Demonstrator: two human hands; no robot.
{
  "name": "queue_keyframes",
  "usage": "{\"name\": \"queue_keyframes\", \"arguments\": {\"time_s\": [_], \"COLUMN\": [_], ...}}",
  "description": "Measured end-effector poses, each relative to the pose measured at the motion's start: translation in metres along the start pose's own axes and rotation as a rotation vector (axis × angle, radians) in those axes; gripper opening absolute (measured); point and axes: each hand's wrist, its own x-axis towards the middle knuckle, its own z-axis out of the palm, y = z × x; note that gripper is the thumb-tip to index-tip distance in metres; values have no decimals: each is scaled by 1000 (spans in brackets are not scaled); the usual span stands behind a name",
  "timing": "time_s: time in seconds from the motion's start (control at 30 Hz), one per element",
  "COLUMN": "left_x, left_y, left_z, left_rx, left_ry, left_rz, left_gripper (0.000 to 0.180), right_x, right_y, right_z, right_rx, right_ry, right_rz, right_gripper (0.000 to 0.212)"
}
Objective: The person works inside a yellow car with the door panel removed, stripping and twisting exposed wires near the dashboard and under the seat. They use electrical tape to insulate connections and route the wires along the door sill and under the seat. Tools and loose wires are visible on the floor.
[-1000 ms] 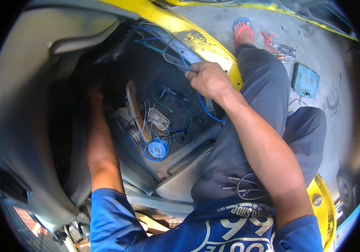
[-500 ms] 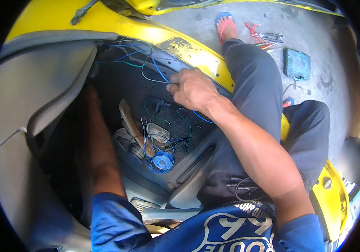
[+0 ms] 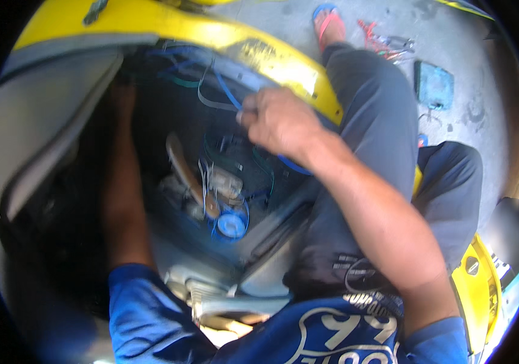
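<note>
Blue wire runs under the yellow body edge, and your right hand is curled shut, pinching it. Your left hand reaches deep into the dark cavity; its grip cannot be told. One blue tape roll lies below among loose wires.
</note>
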Motion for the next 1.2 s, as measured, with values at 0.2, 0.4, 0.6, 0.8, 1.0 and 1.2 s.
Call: {"name": "queue_keyframes", "arguments": {"time_s": [0.2,0.4,0.6,0.8,1.0,1.2], "left_x": [-26,-75,-50,-71,-99,-109], "left_y": [13,96,96,116,176,151], "left_z": [-13,-34,-47,-34,-26,-12], "left_rx": [-705,-1708,-1266,-2049,-1446,-1263], "left_ry": [78,206,191,-11,-139,-229], "left_rz": [-321,-489,-293,-814,-640,-714], "left_gripper": [59,45,48,44,46,56], "right_x": [11,7,-1,-7,-5,-7], "right_y": [1,17,24,13,12,16], "right_z": [1,8,7,-19,-23,-26], "right_rx": [-205,-397,-275,-47,-64,-81], "right_ry": [22,-166,-118,186,221,246], "right_rz": [145,381,211,188,266,292], "right_gripper": [31,38,38,34,35,37]}}
